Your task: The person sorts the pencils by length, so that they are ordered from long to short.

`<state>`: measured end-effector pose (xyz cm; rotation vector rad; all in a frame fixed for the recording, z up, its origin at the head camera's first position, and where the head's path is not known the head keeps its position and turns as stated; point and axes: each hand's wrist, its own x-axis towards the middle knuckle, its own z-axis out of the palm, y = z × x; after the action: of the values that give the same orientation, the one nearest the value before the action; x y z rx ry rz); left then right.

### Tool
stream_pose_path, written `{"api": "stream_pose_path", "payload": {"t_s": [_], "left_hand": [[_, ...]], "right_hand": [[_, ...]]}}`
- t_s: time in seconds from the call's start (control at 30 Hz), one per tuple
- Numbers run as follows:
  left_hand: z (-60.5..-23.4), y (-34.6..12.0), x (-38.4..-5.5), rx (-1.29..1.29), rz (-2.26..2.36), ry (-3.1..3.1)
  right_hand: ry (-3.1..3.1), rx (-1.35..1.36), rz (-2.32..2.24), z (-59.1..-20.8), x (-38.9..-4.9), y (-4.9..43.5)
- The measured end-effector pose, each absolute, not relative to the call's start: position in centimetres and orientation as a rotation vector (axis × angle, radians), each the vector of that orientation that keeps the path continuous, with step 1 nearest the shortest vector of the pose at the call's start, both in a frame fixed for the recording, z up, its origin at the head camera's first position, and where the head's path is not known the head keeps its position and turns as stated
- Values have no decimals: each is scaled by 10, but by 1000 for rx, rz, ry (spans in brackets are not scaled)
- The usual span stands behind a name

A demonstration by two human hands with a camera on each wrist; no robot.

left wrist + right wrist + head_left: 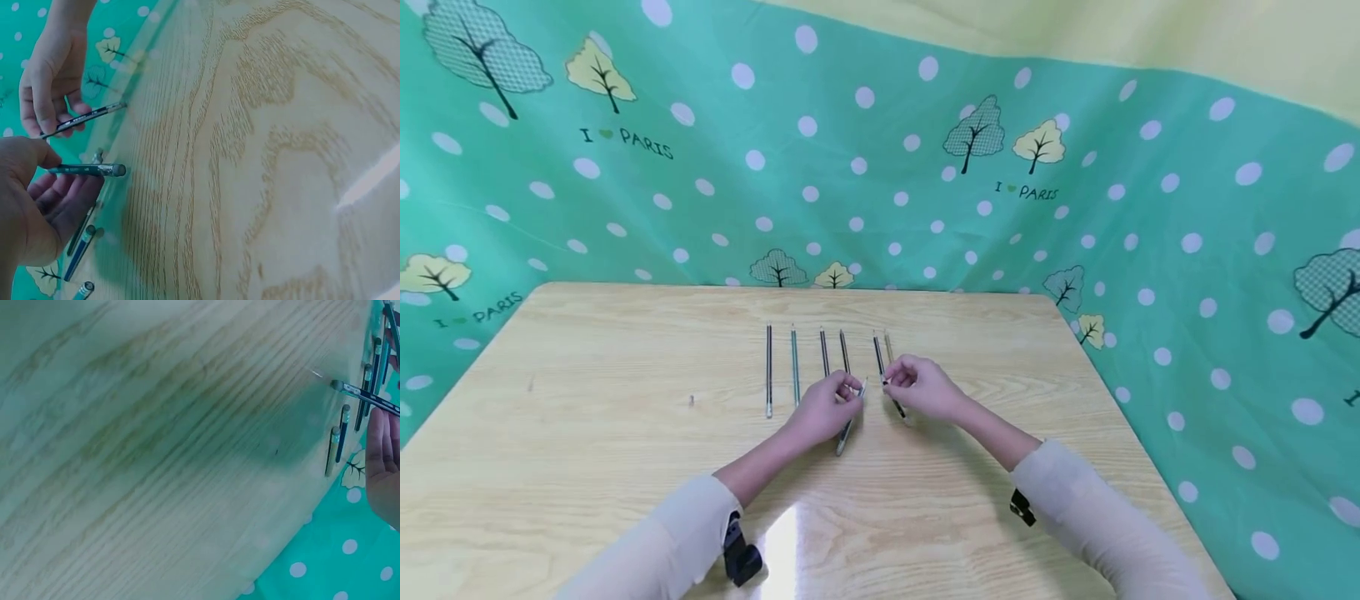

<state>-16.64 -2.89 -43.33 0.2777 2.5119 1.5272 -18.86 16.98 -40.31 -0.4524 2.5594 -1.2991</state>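
Note:
In the head view, my left hand [826, 408] pinches a pencil [846, 437] that slants across the fingers. The left wrist view shows this pencil [84, 169] as dark green, with a metal band at its blunt end. My right hand [927, 387] pinches a black pencil [898, 407] with pale markings, tilted above the table. Just beyond the right fingers lie a dark pencil [877, 348] and a natural-wood pencil [889, 345]. Two more dark pencils, one here [823, 346] and another [844, 343], extend from behind the left hand, their near ends hidden.
Left of the hands, a dark pencil [769, 367] and a teal pencil [795, 358] lie roughly parallel on the wooden table [625, 475]. A tiny object [692, 401] sits farther left. A green dotted cloth [865, 167] hangs behind the table's far edge.

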Motion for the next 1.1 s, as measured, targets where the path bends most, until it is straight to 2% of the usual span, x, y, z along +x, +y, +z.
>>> {"api": "stream_pose_path", "payload": {"t_s": [0.47, 1.1], "left_hand": [[-434, -30, -168, 214, 1765, 2456], [-437, -32, -171, 201, 1840, 2419]], "right_hand": [[2545, -382, -1586, -415, -185, 163], [2594, -243, -1522, -425, -182, 166]]}}
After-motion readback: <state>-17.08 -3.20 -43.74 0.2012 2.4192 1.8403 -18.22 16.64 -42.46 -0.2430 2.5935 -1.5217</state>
